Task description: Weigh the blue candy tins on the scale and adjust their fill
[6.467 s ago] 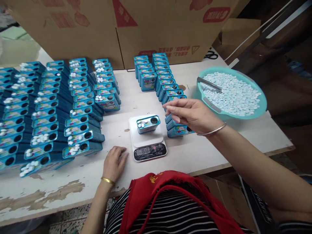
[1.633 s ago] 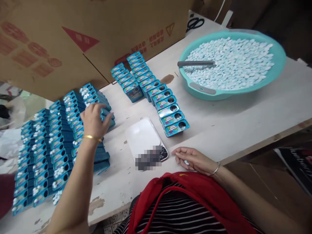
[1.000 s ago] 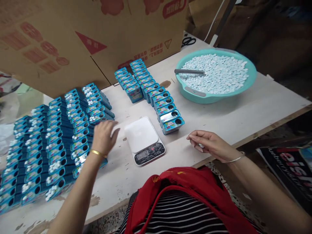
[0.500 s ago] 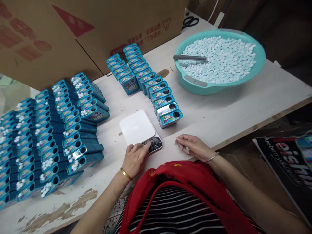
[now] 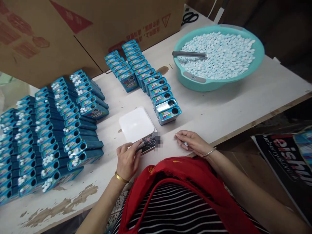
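Observation:
A flat kitchen scale (image 5: 136, 124) with a white platform and a dark control panel lies on the table. My left hand (image 5: 128, 159) rests at the panel's left end, index finger across it and thumb at the front edge; it holds nothing that I can see. To the scale's right, my right hand (image 5: 191, 142) is curled near the table edge, with a small white candy (image 5: 186, 143) showing between its fingers. Beyond the scale runs a row of blue tins (image 5: 170, 114) with round dark openings. One of them, near the close end, has a shiny blank top.
A turquoise basin (image 5: 202, 86) of pale candies, with a grey-handled scoop (image 5: 188, 54), stands at the right. Many blue tins (image 5: 94, 112), several topped with candies, fill the left. Behind are a large cardboard box (image 5: 102, 22) and black scissors (image 5: 190, 18).
My left hand has slid left along the scale's panel, uncovering more of it. The right hand stays nearly in place, still curled. The view has shifted slightly.

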`<state>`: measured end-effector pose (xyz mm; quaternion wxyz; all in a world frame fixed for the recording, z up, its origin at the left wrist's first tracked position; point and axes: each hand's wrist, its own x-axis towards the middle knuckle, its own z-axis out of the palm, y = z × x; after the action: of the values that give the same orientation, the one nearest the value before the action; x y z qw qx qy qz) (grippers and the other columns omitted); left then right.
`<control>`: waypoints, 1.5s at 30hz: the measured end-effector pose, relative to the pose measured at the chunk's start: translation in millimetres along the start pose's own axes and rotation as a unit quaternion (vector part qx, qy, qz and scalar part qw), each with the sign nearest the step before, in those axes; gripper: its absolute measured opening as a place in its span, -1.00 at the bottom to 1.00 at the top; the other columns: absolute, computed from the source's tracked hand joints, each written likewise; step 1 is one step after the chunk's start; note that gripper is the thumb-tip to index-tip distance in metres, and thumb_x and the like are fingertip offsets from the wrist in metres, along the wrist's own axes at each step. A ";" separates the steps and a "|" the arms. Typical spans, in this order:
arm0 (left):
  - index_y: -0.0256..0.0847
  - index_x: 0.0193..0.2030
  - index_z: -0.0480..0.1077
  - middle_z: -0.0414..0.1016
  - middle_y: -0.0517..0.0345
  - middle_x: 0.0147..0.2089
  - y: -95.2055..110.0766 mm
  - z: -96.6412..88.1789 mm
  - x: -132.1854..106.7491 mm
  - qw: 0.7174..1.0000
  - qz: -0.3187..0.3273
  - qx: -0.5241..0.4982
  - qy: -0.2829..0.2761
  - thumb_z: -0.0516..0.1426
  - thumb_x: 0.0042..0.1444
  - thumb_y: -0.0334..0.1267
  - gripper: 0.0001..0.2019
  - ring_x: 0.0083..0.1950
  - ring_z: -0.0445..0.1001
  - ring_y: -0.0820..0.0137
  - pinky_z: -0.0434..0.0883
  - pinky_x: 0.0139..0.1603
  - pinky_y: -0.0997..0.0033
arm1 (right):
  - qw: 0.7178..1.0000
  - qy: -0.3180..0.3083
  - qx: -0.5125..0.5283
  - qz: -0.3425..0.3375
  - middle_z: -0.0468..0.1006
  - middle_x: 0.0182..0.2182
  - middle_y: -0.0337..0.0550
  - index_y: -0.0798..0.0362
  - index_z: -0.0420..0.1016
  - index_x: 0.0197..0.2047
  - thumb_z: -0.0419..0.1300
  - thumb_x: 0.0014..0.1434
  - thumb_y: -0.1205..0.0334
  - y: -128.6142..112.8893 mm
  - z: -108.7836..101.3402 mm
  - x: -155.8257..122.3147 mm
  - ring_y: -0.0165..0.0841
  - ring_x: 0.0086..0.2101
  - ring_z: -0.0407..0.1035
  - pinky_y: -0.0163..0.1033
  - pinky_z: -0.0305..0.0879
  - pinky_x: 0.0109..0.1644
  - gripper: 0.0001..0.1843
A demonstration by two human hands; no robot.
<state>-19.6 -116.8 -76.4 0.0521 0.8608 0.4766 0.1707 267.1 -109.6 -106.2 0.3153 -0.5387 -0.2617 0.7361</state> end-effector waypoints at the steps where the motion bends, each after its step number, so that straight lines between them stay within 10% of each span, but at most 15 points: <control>1: -0.18 0.18 0.22 0.55 0.08 -0.06 1.5 0.2 -0.1 1.000 -0.006 0.002 0.002 0.07 0.20 -0.34 -0.61 -0.09 0.39 0.30 0.16 -0.09 0.23 | 1.000 -0.001 -0.002 0.001 0.35 -0.56 -0.32 0.11 0.34 -0.33 0.30 -0.06 -0.09 0.3 -0.3 0.0 -0.64 -0.70 0.03 -0.43 -0.32 -0.65 -0.56; 9: -0.19 0.00 0.29 0.48 0.08 0.09 13.6 14.8 10.7 0.998 0.040 -0.003 -0.057 0.07 0.22 -0.30 -0.79 -0.10 0.40 0.35 0.18 -0.10 0.24 | 1.000 -0.001 -0.003 0.006 0.35 -0.57 -0.32 0.10 0.34 -0.33 0.31 -0.07 -0.10 -1.9 0.4 -0.5 -0.63 -0.70 0.02 -0.43 -0.32 -0.66 -0.55; 19: -0.18 0.10 0.28 0.56 0.13 -0.22 18.2 15.9 15.9 0.996 0.006 0.024 -0.083 0.05 0.23 -0.28 -0.71 -0.17 0.41 0.32 0.13 -0.07 0.18 | 0.999 -0.033 -0.030 0.025 0.33 -0.54 -0.29 0.10 0.38 -0.28 0.32 -0.05 -0.09 -9.3 -5.5 -0.3 -0.62 -0.65 0.04 -0.42 -0.28 -0.64 -0.55; 24: -0.11 0.10 0.29 0.52 0.06 -0.03 -5.7 -19.2 13.8 0.998 -0.067 -0.002 0.005 0.08 0.20 -0.22 -0.68 -0.03 0.40 0.26 0.19 -0.03 0.17 | 0.979 0.057 -0.085 -0.177 0.40 -0.42 -0.21 0.02 0.47 -0.14 0.34 -0.03 0.08 -86.2 -29.4 -14.6 -0.55 -0.55 0.15 -0.37 0.05 -0.54 -0.63; 28: -0.14 0.03 0.34 0.50 0.02 -0.03 -28.0 -51.4 4.7 0.976 -0.167 0.031 0.137 0.09 0.19 -0.21 -0.73 -0.04 0.40 0.24 0.22 -0.02 0.17 | 0.855 0.287 -0.256 -0.348 0.43 -0.43 -0.13 0.15 0.48 -0.19 0.19 0.12 0.32 -167.5 -66.4 7.7 -0.52 -0.51 0.25 -0.30 0.19 -0.40 -0.83; 31: -0.17 -0.04 0.38 0.51 0.03 -0.10 -36.2 -60.9 -6.4 0.967 -0.197 0.044 0.154 0.09 0.19 -0.21 -0.78 -0.07 0.41 0.26 0.24 -0.02 0.20 | 0.779 0.366 -0.446 -0.245 0.49 -0.36 0.00 0.25 0.49 -0.14 0.14 0.20 0.31 -206.2 -94.8 46.5 -0.44 -0.40 0.34 -0.19 0.21 -0.24 -0.79; 36: -0.15 -0.06 0.38 0.52 0.07 -0.10 -38.1 -54.3 -24.5 0.967 -0.216 0.042 0.130 0.09 0.20 -0.22 -0.80 -0.06 0.42 0.27 0.22 -0.01 0.22 | 0.720 0.284 -0.633 -0.024 0.31 0.14 0.29 0.27 0.40 0.09 0.39 -0.05 0.05 -220.9 -119.6 100.9 -0.10 0.06 0.25 -0.07 0.08 0.01 -0.30; 40: -0.15 -0.08 0.38 0.53 0.08 -0.13 -34.7 -43.3 -25.2 0.970 -0.212 0.028 0.111 0.08 0.21 -0.22 -0.82 -0.09 0.43 0.29 0.22 -0.06 0.24 | 0.726 0.282 -0.625 -0.054 0.39 0.05 0.30 0.24 0.20 0.28 0.43 -0.12 0.01 -212.3 -125.3 112.4 -0.20 -0.11 0.32 -0.09 0.10 -0.09 -0.02; 45: -0.15 -0.12 0.37 0.55 0.11 -0.13 -19.2 -26.6 -9.5 0.991 -0.126 -0.042 0.031 0.08 0.21 -0.24 -0.87 -0.11 0.43 0.33 0.23 -0.11 0.26 | 0.759 0.297 -0.567 -0.120 0.47 -0.18 0.04 0.22 0.42 0.13 0.39 -0.05 0.30 -204.6 -116.2 102.3 -0.47 -0.39 0.20 -0.20 0.12 -0.17 -0.36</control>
<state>-48.7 -116.3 -58.7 0.0941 0.7853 0.5750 0.2095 393.1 108.0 -54.9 0.1001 -0.7745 -0.5873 0.2126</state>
